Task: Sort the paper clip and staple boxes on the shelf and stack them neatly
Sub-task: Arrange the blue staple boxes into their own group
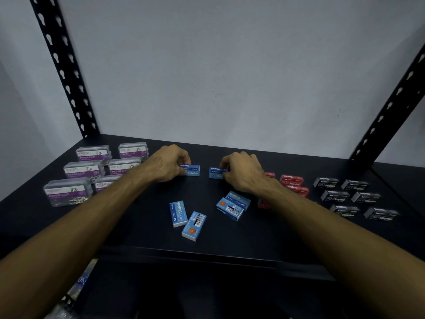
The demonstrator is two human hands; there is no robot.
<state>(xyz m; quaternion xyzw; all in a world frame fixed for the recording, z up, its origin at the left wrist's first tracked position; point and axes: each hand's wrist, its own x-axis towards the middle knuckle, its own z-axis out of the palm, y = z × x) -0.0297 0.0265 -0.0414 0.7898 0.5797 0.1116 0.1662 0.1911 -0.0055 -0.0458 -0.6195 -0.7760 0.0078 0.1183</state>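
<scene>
Two blue staple boxes are gripped at the back middle of the shelf [230, 245]. The left hand [165, 165] is curled over the left box [192, 170], with its fingertips pinching the box's near end. The right hand [241, 172] is curled round the right box [215, 173], most of which is hidden under the fingers. Both boxes appear to sit on the shelf, though contact underneath cannot be made out; a bare gap is left between them.

Four more blue boxes are seen nearer the front edge: a loose pair [187, 221] lying skewed and touching at a corner, and a second pair [233, 204] with one box overlapping the other.

Clear paper clip boxes [92, 170] with purple labels are ranged in two columns at the left. Red boxes [293, 184] are partly hidden behind the right forearm, and black boxes [355, 196] are set out in two columns at the far right.

Bare shelf is left along the front edge. The shelf is bounded by black slotted uprights [65, 67] at both rear corners.
</scene>
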